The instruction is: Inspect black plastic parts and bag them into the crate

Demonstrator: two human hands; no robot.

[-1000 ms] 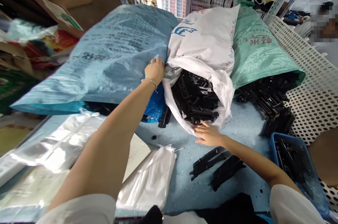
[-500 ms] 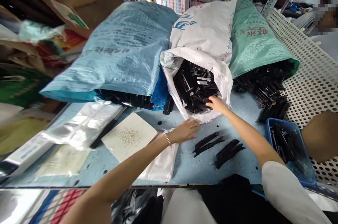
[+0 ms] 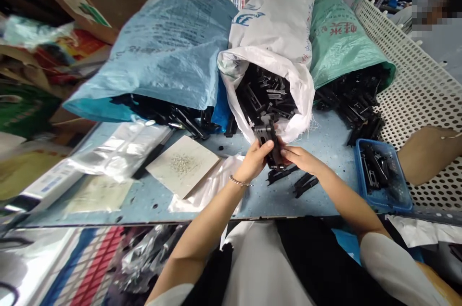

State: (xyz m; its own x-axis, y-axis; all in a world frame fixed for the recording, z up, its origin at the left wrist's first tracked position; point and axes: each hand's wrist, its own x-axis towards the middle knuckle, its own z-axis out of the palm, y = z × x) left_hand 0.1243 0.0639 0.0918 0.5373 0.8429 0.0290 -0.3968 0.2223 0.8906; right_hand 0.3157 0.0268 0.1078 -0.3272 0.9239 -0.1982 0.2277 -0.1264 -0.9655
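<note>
Both my hands hold one long black plastic part (image 3: 268, 138) upright just in front of the open white sack (image 3: 277, 41). My left hand (image 3: 253, 161) grips its left side and my right hand (image 3: 298, 158) its lower right side, fingers closed on it. The white sack's mouth is full of the same black parts (image 3: 266, 96). Several more black parts (image 3: 293, 180) lie on the light blue table (image 3: 325, 147) just below my hands.
A blue sack (image 3: 162, 51) on the left and a green sack (image 3: 339, 41) on the right also spill black parts. A blue tray (image 3: 382, 176) of parts stands at the right beside another person's arm (image 3: 426, 152). Clear plastic bags (image 3: 119, 149) and a card with small pieces (image 3: 184, 165) lie left.
My right hand pulled a black part out of the white sack toward me. My left hand rose from the table and took hold of the same part.
</note>
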